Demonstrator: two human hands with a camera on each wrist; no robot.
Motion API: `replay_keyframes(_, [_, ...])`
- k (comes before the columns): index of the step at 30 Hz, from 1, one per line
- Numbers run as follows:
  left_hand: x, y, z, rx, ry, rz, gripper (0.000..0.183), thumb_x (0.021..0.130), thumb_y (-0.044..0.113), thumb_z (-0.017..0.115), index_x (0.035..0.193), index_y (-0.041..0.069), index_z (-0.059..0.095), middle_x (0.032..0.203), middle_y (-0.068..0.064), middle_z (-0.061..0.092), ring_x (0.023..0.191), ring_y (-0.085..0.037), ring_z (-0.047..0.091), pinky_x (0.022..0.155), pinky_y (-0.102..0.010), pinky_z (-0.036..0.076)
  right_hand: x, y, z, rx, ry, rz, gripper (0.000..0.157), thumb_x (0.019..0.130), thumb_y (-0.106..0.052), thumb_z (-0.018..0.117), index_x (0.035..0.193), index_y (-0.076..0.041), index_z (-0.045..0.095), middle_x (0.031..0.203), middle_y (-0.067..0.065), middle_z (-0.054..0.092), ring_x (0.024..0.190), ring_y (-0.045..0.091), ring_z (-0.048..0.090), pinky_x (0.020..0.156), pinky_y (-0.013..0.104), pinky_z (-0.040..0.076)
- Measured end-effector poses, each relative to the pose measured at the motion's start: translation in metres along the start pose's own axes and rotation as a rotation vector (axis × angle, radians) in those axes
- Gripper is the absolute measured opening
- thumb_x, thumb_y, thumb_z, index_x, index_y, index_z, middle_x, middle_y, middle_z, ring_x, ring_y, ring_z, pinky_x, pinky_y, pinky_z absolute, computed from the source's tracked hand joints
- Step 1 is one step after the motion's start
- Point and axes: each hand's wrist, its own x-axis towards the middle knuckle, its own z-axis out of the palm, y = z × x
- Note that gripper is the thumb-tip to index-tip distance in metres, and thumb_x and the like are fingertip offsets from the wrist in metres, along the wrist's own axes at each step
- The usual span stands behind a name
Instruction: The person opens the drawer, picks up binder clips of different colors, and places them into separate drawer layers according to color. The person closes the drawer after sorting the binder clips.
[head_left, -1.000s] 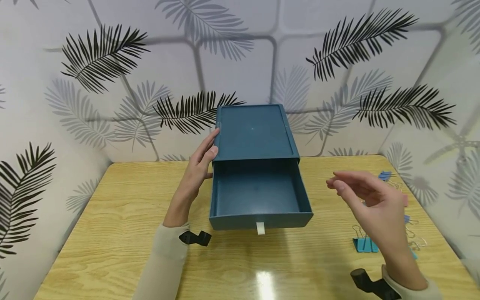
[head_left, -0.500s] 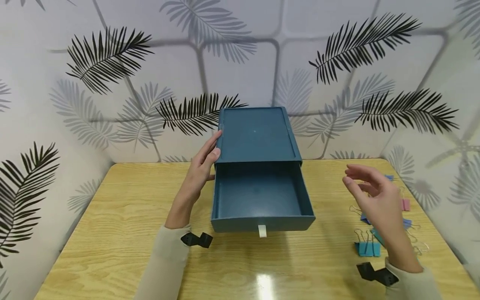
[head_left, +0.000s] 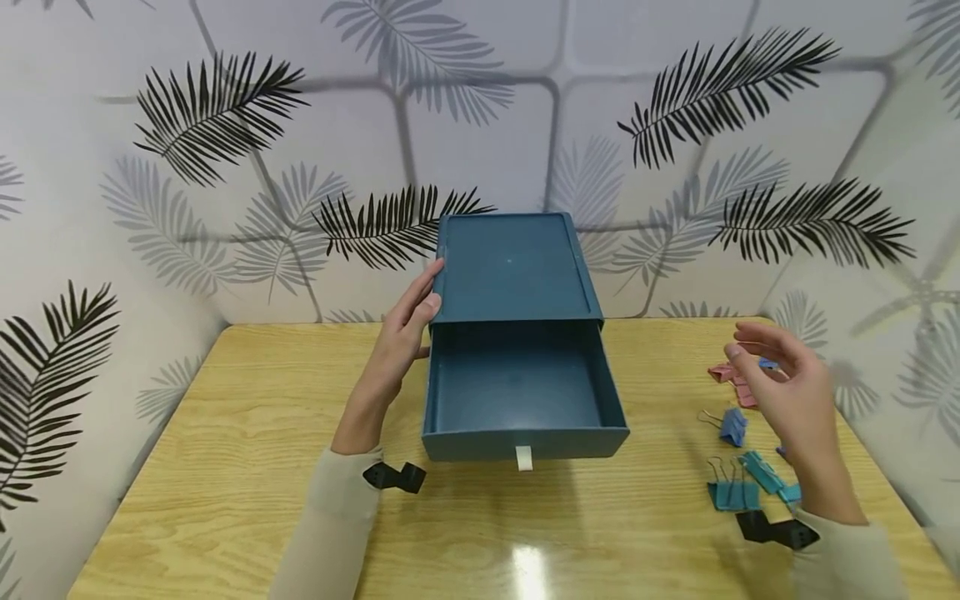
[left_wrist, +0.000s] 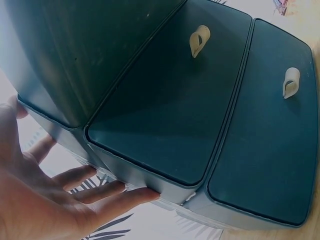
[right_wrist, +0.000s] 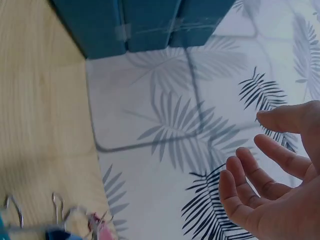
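A dark blue drawer cabinet stands at the middle back of the table, its top drawer pulled out and bare inside. My left hand rests against the cabinet's left side, thumb near the top edge; in the left wrist view its extended fingers touch the side wall. Two lower drawers are closed, with pale loop tabs. To the right, my right hand hovers above the binder clips, fingers loosely bent and holding nothing. Pink clips, a blue clip and a teal clip lie there. The hand hides some clips.
The wooden table meets a leaf-patterned wall covering at the back and sides. A white tab hangs on the front of the pulled-out drawer. In the right wrist view, metal clip handles show at the lower left.
My right hand has moved right, away from the cabinet and over the clips, so more clips show. My left hand stays on the cabinet's side.
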Motion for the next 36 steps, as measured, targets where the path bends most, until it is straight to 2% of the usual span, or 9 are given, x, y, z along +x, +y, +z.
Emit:
replay_keyframes(7, [0.001, -0.002, 0.0, 0.016, 0.018, -0.011, 0.052, 0.108, 0.043, 0.044, 0.159, 0.044, 0.035, 0.168, 0.007, 0.022, 0.153, -0.025, 0.024, 0.094, -0.078, 0.041, 0.015, 0.024, -0.011, -0.106, -0.013, -0.01, 0.038, 0.097, -0.021, 0.073, 0.131, -0.004, 0.068, 0.115, -0.013, 0.065, 0.099, -0.005, 0.06, 0.077, 0.005, 0.045])
replay_keyframes(10, [0.001, 0.0, -0.001, 0.015, 0.027, -0.011, 0.051, 0.108, 0.044, 0.044, 0.158, 0.045, 0.036, 0.168, 0.008, 0.022, 0.153, -0.025, 0.025, 0.093, -0.078, 0.041, 0.023, 0.034, -0.016, -0.179, -0.059, -0.007, 0.042, 0.098, -0.025, 0.072, 0.132, -0.003, 0.066, 0.12, -0.002, 0.065, 0.097, -0.005, 0.057, 0.074, 0.005, 0.043])
replay_keyframes(12, [0.0, 0.001, -0.001, 0.009, 0.021, -0.009, 0.052, 0.108, 0.043, 0.044, 0.159, 0.044, 0.036, 0.168, 0.008, 0.022, 0.153, -0.025, 0.024, 0.093, -0.079, 0.041, 0.027, 0.041, -0.019, -0.227, -0.111, 0.003, 0.045, 0.099, -0.027, 0.07, 0.136, -0.002, 0.063, 0.125, 0.009, 0.064, 0.1, 0.004, 0.059, 0.072, 0.006, 0.042])
replay_keyframes(15, [0.0, 0.002, -0.001, -0.003, 0.012, -0.007, 0.053, 0.108, 0.042, 0.044, 0.16, 0.041, 0.035, 0.168, 0.006, 0.021, 0.153, -0.026, 0.023, 0.093, -0.078, 0.042, 0.032, 0.051, -0.021, -0.291, -0.197, 0.022, 0.049, 0.101, -0.029, 0.067, 0.139, 0.0, 0.059, 0.129, 0.024, 0.06, 0.108, 0.03, 0.061, 0.069, 0.011, 0.042])
replay_keyframes(18, [-0.001, 0.003, 0.0, -0.006, 0.009, -0.008, 0.053, 0.108, 0.042, 0.044, 0.16, 0.041, 0.034, 0.168, 0.006, 0.021, 0.153, -0.026, 0.023, 0.093, -0.077, 0.043, 0.036, 0.061, -0.02, -0.34, -0.255, 0.038, 0.05, 0.102, -0.03, 0.064, 0.14, 0.001, 0.056, 0.131, 0.031, 0.057, 0.115, 0.051, 0.057, 0.075, 0.026, 0.051])
replay_keyframes(22, [-0.001, 0.003, 0.001, -0.001, 0.005, -0.007, 0.053, 0.108, 0.042, 0.044, 0.16, 0.041, 0.034, 0.168, 0.006, 0.021, 0.153, -0.026, 0.024, 0.094, -0.076, 0.043, 0.039, 0.072, -0.017, -0.379, -0.294, 0.033, 0.05, 0.102, -0.028, 0.064, 0.139, 0.004, 0.055, 0.131, 0.034, 0.056, 0.117, 0.055, 0.054, 0.084, 0.061, 0.051])
replay_keyframes(24, [0.0, 0.003, 0.0, -0.002, 0.003, -0.008, 0.053, 0.108, 0.042, 0.044, 0.16, 0.041, 0.034, 0.169, 0.006, 0.02, 0.153, -0.026, 0.023, 0.094, -0.077, 0.042, 0.041, 0.076, -0.016, -0.394, -0.307, 0.017, 0.049, 0.102, -0.026, 0.065, 0.138, 0.006, 0.056, 0.13, 0.035, 0.056, 0.116, 0.055, 0.054, 0.087, 0.068, 0.047])
replay_keyframes(31, [0.0, 0.002, 0.0, -0.008, 0.0, -0.007, 0.053, 0.108, 0.041, 0.044, 0.161, 0.04, 0.034, 0.169, 0.006, 0.02, 0.153, -0.027, 0.023, 0.095, -0.077, 0.042, 0.051, 0.089, -0.01, -0.456, -0.373, 0.034, 0.049, 0.101, -0.024, 0.065, 0.136, 0.009, 0.056, 0.127, 0.036, 0.057, 0.113, 0.052, 0.053, 0.087, 0.067, 0.046])
replay_keyframes(36, [0.0, 0.002, 0.0, -0.006, -0.004, -0.007, 0.053, 0.109, 0.04, 0.044, 0.16, 0.04, 0.034, 0.169, 0.006, 0.02, 0.153, -0.027, 0.023, 0.095, -0.079, 0.04, 0.053, 0.095, -0.009, -0.455, -0.44, 0.068, 0.052, 0.1, -0.025, 0.067, 0.134, 0.013, 0.055, 0.122, 0.039, 0.06, 0.085, 0.038, 0.07, 0.07, 0.05, 0.058])
